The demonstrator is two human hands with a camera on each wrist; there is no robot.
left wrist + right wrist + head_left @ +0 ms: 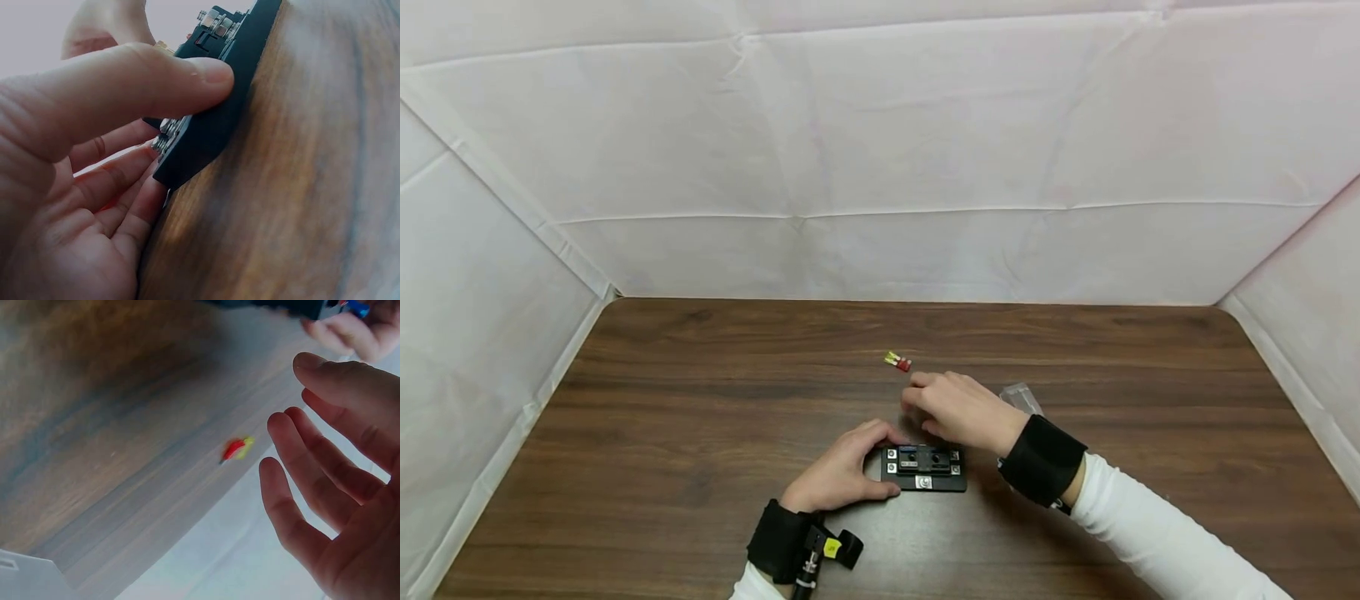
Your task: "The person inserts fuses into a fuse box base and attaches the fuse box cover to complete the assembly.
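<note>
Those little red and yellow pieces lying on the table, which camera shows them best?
The right wrist view: the red and yellow pieces lie side by side on the bare wood, just beyond the open fingers of the right hand. The head view shows them only as a tiny speck past that hand. The left wrist view misses them entirely.

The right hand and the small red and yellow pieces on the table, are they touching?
Apart. In the right wrist view, bare table shows between the open right hand and the red and yellow pieces; the head view shows the same gap.
</note>
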